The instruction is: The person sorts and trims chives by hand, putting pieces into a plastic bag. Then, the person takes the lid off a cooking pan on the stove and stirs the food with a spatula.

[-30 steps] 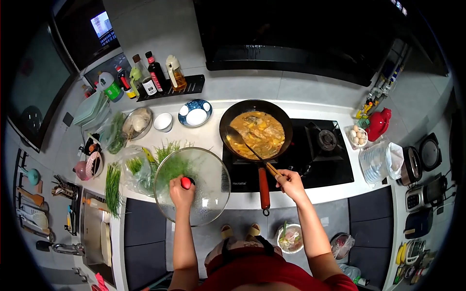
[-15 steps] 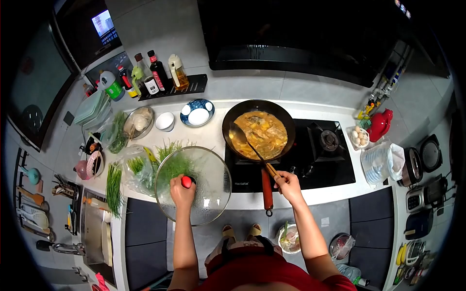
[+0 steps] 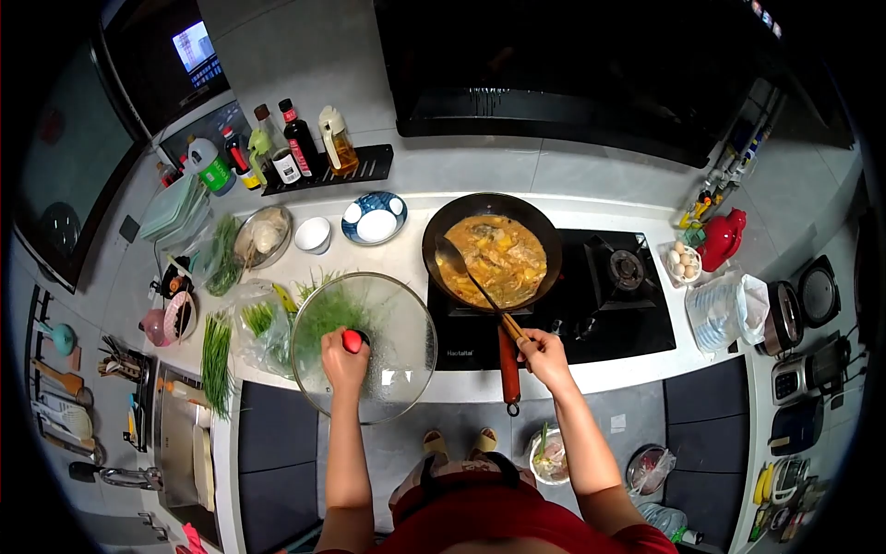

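Observation:
My left hand [image 3: 344, 367] is closed around the red-and-black knob [image 3: 352, 342] of a large glass lid [image 3: 406, 369]. The lid is fogged with droplets and held over the counter's front edge, with green herbs [image 3: 332, 312] showing through it. My right hand [image 3: 546, 360] grips the wooden handle of a ladle [image 3: 475, 280]. Its dark head rests in the stew [image 3: 503, 254], on the left side of a black wok [image 3: 551, 226]. The stew is orange-brown with yellow and pale chunks. The wok sits on the left burner, its red-brown handle [image 3: 509, 374] pointing toward me, just left of my right hand.
Right of the wok are a bare burner [image 3: 626, 268], a bowl of eggs [image 3: 683, 263] and a plastic bag [image 3: 724, 312]. A white bowl [image 3: 314, 234], a blue-patterned plate [image 3: 376, 222] and green stalks [image 3: 218, 360] lie left. Bottles line a wall shelf [image 3: 369, 168]; a range hood [image 3: 554, 102] hangs above.
The lid and my left hand have shifted slightly left and up. The ladle's head stays on the wok's left side; my right hand has barely moved.

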